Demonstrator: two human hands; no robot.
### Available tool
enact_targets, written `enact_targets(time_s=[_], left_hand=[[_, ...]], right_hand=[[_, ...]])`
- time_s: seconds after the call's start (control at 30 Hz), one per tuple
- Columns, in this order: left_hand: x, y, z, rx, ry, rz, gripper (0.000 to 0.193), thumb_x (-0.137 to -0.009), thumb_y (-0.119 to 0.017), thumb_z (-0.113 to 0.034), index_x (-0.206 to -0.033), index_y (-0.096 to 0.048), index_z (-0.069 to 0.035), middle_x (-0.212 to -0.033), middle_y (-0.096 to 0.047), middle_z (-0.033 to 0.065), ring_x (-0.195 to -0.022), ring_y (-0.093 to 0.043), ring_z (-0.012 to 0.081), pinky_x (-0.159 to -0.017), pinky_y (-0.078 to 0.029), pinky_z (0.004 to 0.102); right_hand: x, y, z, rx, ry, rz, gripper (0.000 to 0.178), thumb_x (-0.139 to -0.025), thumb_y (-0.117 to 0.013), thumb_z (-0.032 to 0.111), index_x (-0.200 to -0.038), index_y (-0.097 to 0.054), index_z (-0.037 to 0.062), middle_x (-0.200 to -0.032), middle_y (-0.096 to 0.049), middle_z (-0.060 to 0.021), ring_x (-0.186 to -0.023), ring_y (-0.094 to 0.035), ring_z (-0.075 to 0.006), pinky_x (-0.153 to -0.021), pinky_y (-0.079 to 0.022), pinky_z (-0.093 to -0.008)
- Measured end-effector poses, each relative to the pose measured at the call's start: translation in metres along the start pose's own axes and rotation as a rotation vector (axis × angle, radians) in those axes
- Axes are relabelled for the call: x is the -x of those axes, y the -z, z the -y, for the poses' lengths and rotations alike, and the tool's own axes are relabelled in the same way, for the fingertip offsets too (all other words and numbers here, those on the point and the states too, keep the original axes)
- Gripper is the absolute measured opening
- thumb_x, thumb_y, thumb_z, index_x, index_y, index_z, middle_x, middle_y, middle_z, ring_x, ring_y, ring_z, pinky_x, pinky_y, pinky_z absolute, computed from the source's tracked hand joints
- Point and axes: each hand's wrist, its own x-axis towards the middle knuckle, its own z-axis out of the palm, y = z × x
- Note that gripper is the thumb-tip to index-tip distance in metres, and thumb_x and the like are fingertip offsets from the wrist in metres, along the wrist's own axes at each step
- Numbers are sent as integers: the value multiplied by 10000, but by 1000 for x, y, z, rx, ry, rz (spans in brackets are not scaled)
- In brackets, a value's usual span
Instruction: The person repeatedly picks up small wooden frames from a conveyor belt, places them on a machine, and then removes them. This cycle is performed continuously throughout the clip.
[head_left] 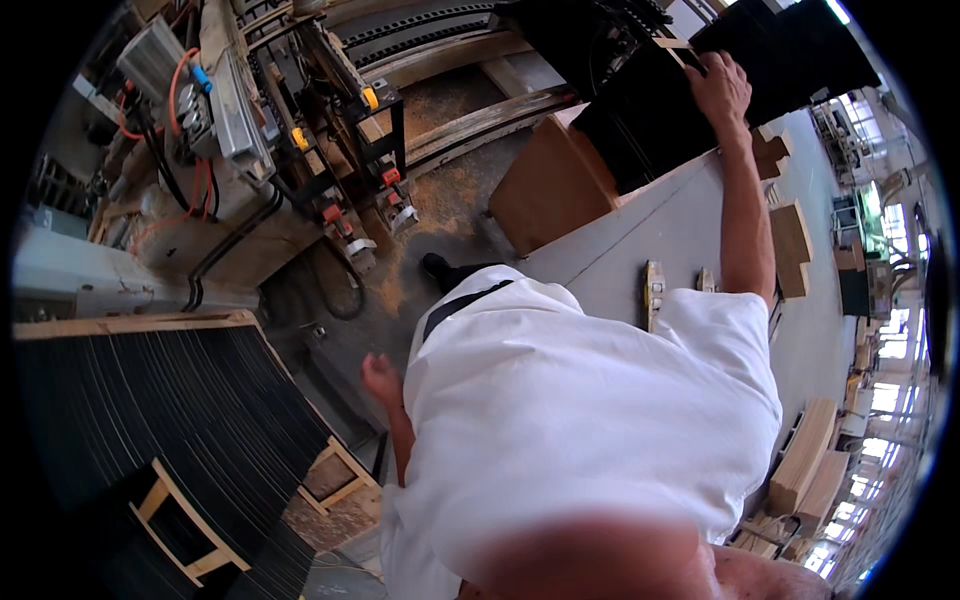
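My right arm reaches to the upper right, where my right hand (pixel 721 90) is closed over the edge of a black panel (pixel 650 115) in a dark stack. Its fingertips are partly lost against the black surface. A short pale wood strip (pixel 674 44) lies beside the fingers. Low at my left side hangs my left hand (pixel 381 379), slightly blurred, its fingers loosely bent and apart, with nothing visible in it. Under the black panels is a brown box-like block (pixel 555 190).
Many black panels stand in a rack (pixel 180 400) at lower left, with wooden frames (pixel 190 525) against them. A machine with rails and clamps (pixel 370 100) stands ahead to the left, sawdust (pixel 440 195) beneath it. Stacked boards (pixel 803 455) lie at the right.
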Motion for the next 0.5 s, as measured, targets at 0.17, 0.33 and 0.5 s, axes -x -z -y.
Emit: enact_targets(time_s=[0.17, 0.33, 0.5], left_hand=[[-76, -60, -63, 119, -127, 267, 354, -831, -670, -180, -1114, -625, 27, -1016, -666, 205, -913, -661, 313, -809, -519, 374], [-137, -55, -149, 125, -266, 282, 274, -834, -687, -167, -1066, -655, -24, -937, -691, 115, -848, -663, 195, -775, -516, 319], [-204, -53, -276, 294, -305, 245, 259, -872, -661, -173, -1075, -660, -13, -897, -693, 81, -828, -641, 139, -770, -501, 284]], right_hand=[[22, -72, -90, -373, -252, 406, 301, -793, -688, 300, -1022, -679, 106, -969, -689, -131, -941, -657, -288, -810, -500, -398], [10, -73, -74, -581, -322, 312, 271, -818, -685, 223, -1068, -695, 119, -954, -712, -81, -897, -677, -213, -787, -512, -325], [-53, -70, 5, -773, -230, 77, 269, -881, -660, 169, -1136, -666, 82, -1032, -704, -98, -952, -671, -179, -817, -510, -303]])
